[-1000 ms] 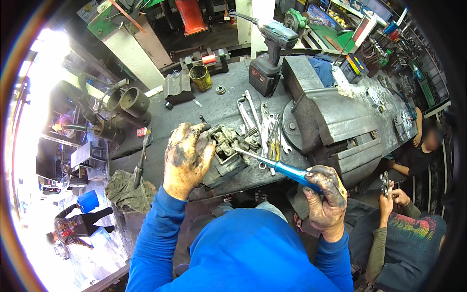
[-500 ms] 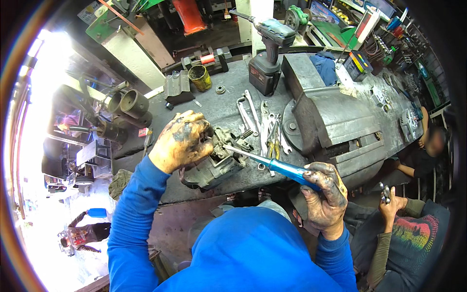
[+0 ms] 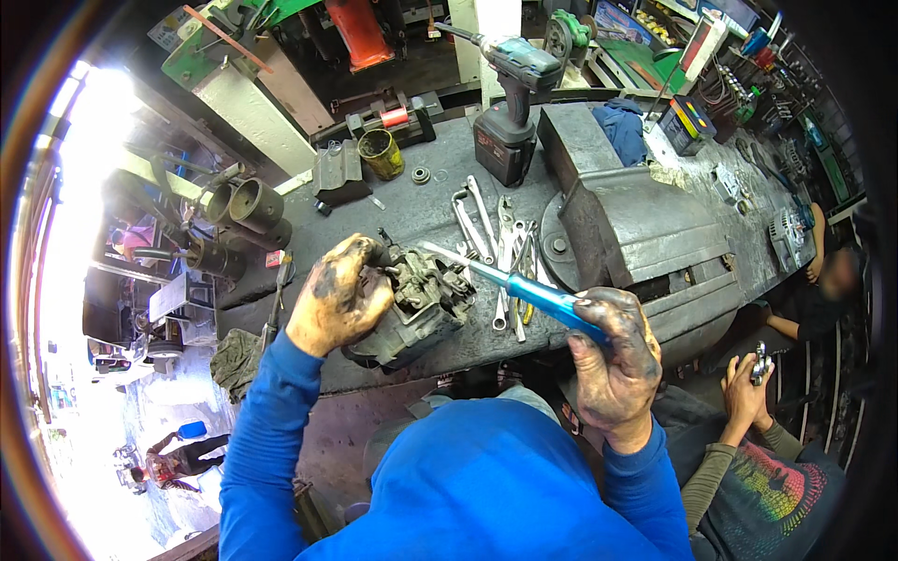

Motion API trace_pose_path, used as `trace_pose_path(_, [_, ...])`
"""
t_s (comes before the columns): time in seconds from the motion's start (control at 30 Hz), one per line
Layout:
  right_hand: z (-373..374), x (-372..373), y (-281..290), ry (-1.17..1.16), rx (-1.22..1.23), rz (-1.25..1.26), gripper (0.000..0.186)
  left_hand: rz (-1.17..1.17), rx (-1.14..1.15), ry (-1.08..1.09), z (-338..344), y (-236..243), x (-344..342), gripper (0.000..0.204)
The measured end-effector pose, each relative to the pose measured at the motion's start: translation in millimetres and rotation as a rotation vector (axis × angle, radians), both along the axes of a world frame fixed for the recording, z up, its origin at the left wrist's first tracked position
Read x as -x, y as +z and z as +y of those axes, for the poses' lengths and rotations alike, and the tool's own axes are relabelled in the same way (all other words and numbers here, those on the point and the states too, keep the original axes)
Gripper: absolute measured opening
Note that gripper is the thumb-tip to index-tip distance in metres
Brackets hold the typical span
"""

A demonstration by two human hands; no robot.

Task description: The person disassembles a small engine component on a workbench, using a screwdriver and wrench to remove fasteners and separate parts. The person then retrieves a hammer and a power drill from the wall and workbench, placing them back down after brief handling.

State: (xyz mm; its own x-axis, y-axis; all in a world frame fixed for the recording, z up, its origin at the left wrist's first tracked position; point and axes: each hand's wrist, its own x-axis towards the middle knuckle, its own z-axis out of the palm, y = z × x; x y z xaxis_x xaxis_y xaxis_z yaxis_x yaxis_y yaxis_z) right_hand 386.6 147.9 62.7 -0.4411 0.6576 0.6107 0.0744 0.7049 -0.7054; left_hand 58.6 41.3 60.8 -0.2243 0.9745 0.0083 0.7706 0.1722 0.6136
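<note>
My greasy left hand (image 3: 341, 294) has its fingers curled over the left side of a grimy metal housing (image 3: 421, 304), whose inner parts face up near the bench's front edge. My right hand (image 3: 613, 360) grips a screwdriver (image 3: 547, 302) by its translucent blue handle. The screwdriver's blade points left, over the top rear of the housing; I cannot tell whether its tip touches anything. Several wrenches and pliers (image 3: 505, 266) lie just behind and right of the housing.
The bench (image 3: 393, 215) holds a cordless impact driver (image 3: 510, 122), a yellow can (image 3: 379, 154) and a large vise-like casting (image 3: 655, 234). A rag (image 3: 238, 360) hangs at the front left. Two people (image 3: 748, 467) (image 3: 823, 299) are at the right, another (image 3: 178, 463) at the far left.
The screwdriver blade has risen from inside the housing to higher up at its rear. My left hand has shifted a little, and the nearer person's hands at the right have moved.
</note>
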Motion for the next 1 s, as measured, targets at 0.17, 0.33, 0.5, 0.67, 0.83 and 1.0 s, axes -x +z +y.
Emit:
trace_pose_path(0.17, [-0.8,19.4,9.1,0.059,-0.121,-0.115,0.023,0.061,-0.304,0.034,-17.6,-12.2,-27.0,0.048])
trace_pose_path(0.33, [4.8,27.1,25.9,0.108,-0.127,-0.178,0.021,0.047,-0.314,0.207,-20.8,-18.2,-37.8,0.029])
trace_pose_path(0.5, [17.8,33.7,30.3,0.099,-0.1,-0.142,0.022,0.169,-0.384,0.231,-19.2,-15.8,-42.1,0.018])
trace_pose_path(0.67, [35.8,38.5,20.6,0.135,-0.09,-0.045,0.021,0.394,-0.358,0.367,-17.0,-18.7,-50.3,0.017])
trace_pose_path(0.83, [50.5,39.8,12.2,0.209,0.031,0.005,0.023,0.5,-0.241,0.212,-21.1,-7.6,-59.9,0.025])
trace_pose_path(1.0, [72.3,50.2,17.8,0.315,0.026,0.029,0.025,0.5,-0.108,0.269,-24.3,-0.3,-73.7,0.034])
